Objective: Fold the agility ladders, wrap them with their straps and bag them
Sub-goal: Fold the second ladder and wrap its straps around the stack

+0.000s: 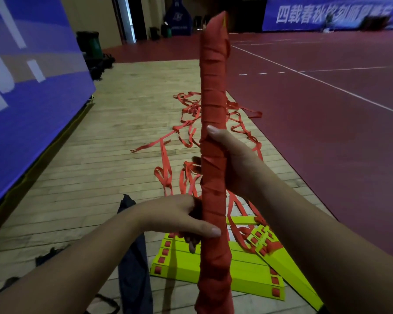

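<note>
- Agility ladder bundle (213,109), wound end to end in red strap, is held upright above the wooden floor (89,159), probably so the wrap stays tight.
- The left grip (186,218) clasps its lower part with the thumb across the front. The right grip (232,159) clasps it higher up and steadies it.
- The dark bag (134,257) lies below to the left, handy for bagging.
- Yellow rungs (247,268) and loose straps (191,123) lie on the floor, unwrapped.

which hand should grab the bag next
Left, probably. The bag lies on the floor below the left hand, on its side of the bundle; the right hand has its grip near the bundle's middle and could likely hold it alone.
</note>
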